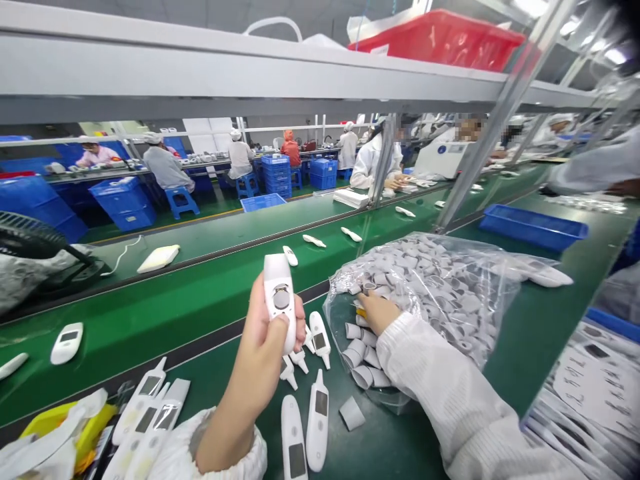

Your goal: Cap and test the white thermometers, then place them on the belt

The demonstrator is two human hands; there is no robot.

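My left hand [270, 327] is closed around a white handheld thermometer [278, 277], holding it upright with the thumb on its lower part. A round silver coin cell [281, 298] shows in its opening. My right hand [379, 311] is at the mouth of a clear plastic bag [495, 300] full of short grey tube-like caps [440, 280]. Its fingertips are pinched at a grey cap [369, 287], partly hidden, with a bit of yellow below them. Beneath my hands lie several white thermometers with small screens [318, 420] and one loose grey cap [352, 413].
More thermometers [150, 427] lie at the lower left beside a yellow tray [45, 420]. Others sit spaced along the green conveyor belt [200, 293]. A blue tray [535, 227] stands right. A metal post [500, 120] and overhead shelf [200, 67] frame the bench; co-workers sit beyond.
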